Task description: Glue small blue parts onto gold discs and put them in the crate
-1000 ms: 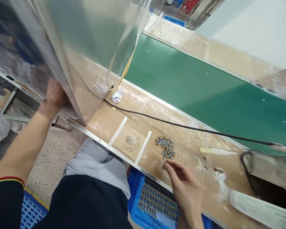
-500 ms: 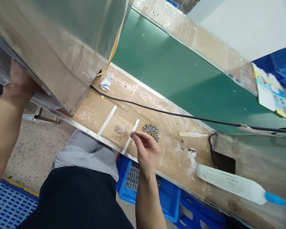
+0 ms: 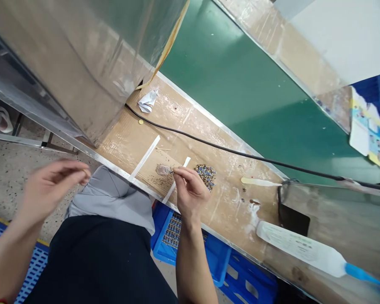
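My right hand [image 3: 192,192] is over the bench edge. Its thumb and forefinger pinch a small blue-and-brass part [image 3: 171,171]. Just left of those fingertips lies a small clear plastic piece [image 3: 162,169], with tiny brass-coloured bits [image 3: 156,179] scattered around it. A pile of blue-and-brass parts [image 3: 205,175] sits right behind this hand. My left hand [image 3: 58,181], smeared by motion, is in the air off the front of the bench. Its thumb and forefinger are pressed together, and whatever is between them is too small to name.
A clear-walled enclosure [image 3: 91,67] stands at the left of the bench. A black cable [image 3: 209,146] crosses the bench top. To the right lie a pale spatula [image 3: 259,181] and a white bottle [image 3: 300,247] with a blue nozzle. Below the edge is a blue crate [image 3: 213,268] with rows of parts.
My left hand has come out from beneath the enclosure, down and towards my body, fingers now pinched. My right hand stays near the clear piece with its part. The view has shifted slightly.
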Motion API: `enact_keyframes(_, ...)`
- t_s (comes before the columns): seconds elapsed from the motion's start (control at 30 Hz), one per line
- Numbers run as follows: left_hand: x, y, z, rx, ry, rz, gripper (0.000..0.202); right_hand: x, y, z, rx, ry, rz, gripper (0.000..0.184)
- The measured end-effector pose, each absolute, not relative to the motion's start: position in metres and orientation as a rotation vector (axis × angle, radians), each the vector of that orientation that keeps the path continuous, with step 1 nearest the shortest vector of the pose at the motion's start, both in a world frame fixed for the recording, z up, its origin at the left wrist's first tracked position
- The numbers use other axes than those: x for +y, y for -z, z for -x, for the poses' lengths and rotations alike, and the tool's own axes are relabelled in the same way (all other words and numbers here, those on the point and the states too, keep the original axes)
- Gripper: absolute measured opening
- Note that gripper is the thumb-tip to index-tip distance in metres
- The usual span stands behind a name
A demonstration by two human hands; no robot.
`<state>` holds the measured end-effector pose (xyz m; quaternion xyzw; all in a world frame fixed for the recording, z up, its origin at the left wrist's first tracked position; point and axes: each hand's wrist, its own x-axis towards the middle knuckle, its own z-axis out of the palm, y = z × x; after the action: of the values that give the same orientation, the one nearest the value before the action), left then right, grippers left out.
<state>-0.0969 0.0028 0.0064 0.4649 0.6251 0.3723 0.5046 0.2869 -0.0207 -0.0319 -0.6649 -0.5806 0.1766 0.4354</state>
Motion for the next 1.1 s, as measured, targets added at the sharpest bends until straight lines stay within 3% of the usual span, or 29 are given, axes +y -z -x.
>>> enact_keyframes(0.13,-0.016,0.010,0.058,1.338,-0.665,-0.910,0.029,-0.019,0.032,-0.287,-1.499,-0.374,1.651,0.012)
enact_keyframes(0.37,-0.010,0.024,0.050,1.208,-0.561,-0.843,0.034,-0.018,0.027,-0.286,-1.621,-0.223,1.658,0.013)
enact_keyframes(1.1,-0.017,0.035,0.050,1.103,-0.607,-0.810,0.027,-0.023,0.030,-0.278,-1.801,0.034,1.550,0.027)
